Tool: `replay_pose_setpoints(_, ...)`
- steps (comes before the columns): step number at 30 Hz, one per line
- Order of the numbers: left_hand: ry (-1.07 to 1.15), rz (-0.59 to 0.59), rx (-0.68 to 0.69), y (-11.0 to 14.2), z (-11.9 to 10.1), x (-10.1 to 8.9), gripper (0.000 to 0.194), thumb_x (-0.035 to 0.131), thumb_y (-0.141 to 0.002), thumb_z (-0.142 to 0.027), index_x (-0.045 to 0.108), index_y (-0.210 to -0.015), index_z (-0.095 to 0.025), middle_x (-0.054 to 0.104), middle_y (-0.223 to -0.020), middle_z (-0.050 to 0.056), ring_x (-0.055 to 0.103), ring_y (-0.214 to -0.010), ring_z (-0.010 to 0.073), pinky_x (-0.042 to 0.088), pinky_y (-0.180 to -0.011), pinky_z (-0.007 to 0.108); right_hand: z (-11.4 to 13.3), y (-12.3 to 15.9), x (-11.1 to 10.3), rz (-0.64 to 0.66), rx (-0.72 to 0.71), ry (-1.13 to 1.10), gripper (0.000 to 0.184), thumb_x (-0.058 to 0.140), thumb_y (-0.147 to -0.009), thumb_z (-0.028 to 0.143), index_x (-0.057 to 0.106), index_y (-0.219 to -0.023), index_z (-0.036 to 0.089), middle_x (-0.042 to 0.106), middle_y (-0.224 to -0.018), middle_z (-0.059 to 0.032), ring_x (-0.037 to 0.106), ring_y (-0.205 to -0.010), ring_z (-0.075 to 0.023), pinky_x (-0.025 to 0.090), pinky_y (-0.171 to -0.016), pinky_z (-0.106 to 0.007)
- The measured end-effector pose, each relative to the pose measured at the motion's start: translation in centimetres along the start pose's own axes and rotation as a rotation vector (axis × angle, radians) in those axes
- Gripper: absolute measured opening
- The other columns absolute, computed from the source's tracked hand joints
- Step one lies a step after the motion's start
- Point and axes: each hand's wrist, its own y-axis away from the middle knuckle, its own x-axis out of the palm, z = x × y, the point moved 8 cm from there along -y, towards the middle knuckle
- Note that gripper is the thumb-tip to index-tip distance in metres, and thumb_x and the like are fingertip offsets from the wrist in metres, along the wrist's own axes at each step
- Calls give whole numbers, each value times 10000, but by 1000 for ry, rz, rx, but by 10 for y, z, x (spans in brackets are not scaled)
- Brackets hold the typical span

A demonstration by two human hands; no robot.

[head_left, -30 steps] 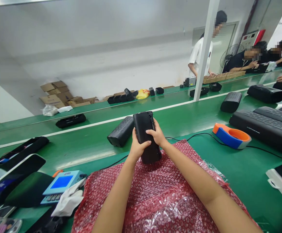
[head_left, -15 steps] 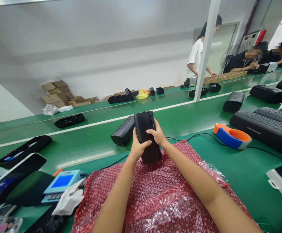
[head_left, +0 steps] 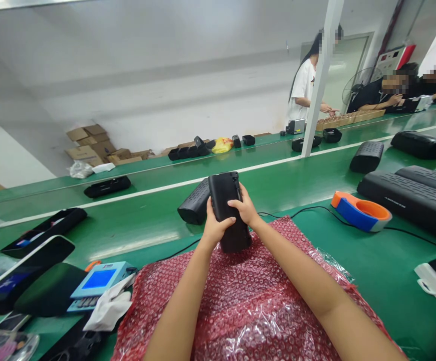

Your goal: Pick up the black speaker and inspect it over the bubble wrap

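Note:
A black plastic speaker housing (head_left: 228, 210) stands tilted between my two hands, its lower end at the red bubble wrap (head_left: 255, 301). My left hand (head_left: 216, 225) is closed round its left side, thumb across the front face. Gripping the upper right side is my right hand (head_left: 245, 206), with its thumb also on the front. The fingers behind the housing are hidden. Just behind it, partly covered, a black speaker with a slotted grille (head_left: 192, 203) lies on the green conveyor belt (head_left: 143, 220).
To the right are an orange and blue tape ring (head_left: 361, 211), a black cable and several large black speakers (head_left: 409, 200). A light-blue meter (head_left: 101, 281) and a white cloth (head_left: 109, 308) lie left. Beyond the belt, a person (head_left: 303, 85) stands behind a white post (head_left: 321, 80).
The speakers and the open black housing on the belt have shifted slightly right. My hands keep the same grip on the housing. The standing person's hand and body have moved a little.

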Motion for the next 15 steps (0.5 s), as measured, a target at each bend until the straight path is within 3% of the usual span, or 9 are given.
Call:
replay_pose_setpoints(10, 11, -23, -28, 2, -2, 1, 1274, 849, -471, -315, 170, -1542, -194, 457, -1455, 174, 539, -1272, 336, 441, -1108, 504, -2, -1, 1, 7, 3, -29, 1006, 734, -542, 382, 366, -1451, 157, 501, -1446, -129, 494, -1323, -308, 325, -1196, -446)
replay_pose_setpoints(15, -18, -17, 7, -1, -3, 0, 1167, 847, -488, -318, 273, -1497, -202, 452, -1449, 156, 522, -1290, 334, 441, -1119, 513, -5, -2, 1, 6, 7, -19, 1010, 736, -564, 376, 345, -1472, 173, 551, -1397, -112, 535, -1281, -300, 367, -1166, -451)
